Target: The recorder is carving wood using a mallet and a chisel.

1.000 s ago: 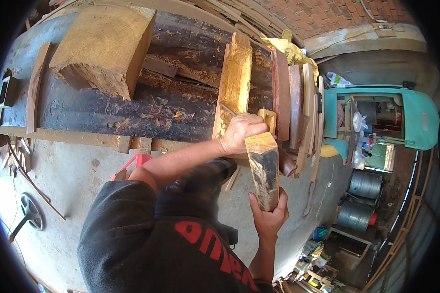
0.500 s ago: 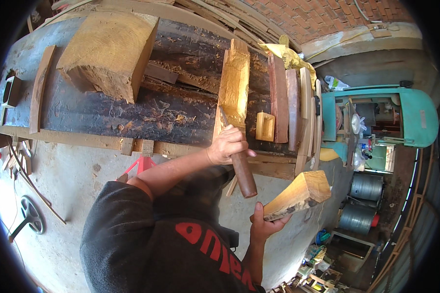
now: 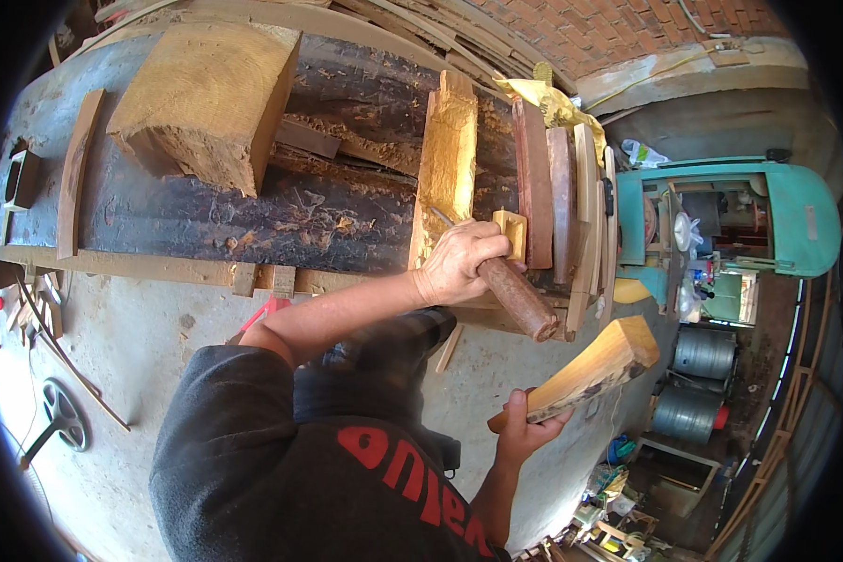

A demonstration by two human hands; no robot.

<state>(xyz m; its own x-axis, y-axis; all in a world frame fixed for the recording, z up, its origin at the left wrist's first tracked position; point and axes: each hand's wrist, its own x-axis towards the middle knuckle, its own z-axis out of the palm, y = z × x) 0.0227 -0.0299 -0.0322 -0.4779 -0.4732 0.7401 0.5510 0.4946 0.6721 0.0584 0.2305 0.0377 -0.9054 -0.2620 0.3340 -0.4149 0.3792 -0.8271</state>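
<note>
My left hand (image 3: 464,262) is closed round the thick brown wooden handle of a chisel (image 3: 525,304). The metal blade points to the upper left, at the near end of a hollowed yellow wooden piece (image 3: 454,155) lying across the workbench. My right hand (image 3: 525,429) grips the narrow end of a wooden mallet (image 3: 604,365), a flared club-like block with a dark, rough side. It is held in the air in front of the bench, apart from the chisel. A small hollowed wooden block (image 3: 510,228) sits just beyond my left hand.
A big squared timber block (image 3: 206,98) stands on the left of the dark, chip-strewn workbench (image 3: 328,220). Reddish and pale strips (image 3: 534,187) lie at its right end. Beyond them is a teal machine (image 3: 806,215). A red support (image 3: 267,314) shows below the bench edge.
The chisel handle has swung to the right and up, my left hand turning with it. My right hand has moved the mallet slightly right and tilted its wide end up.
</note>
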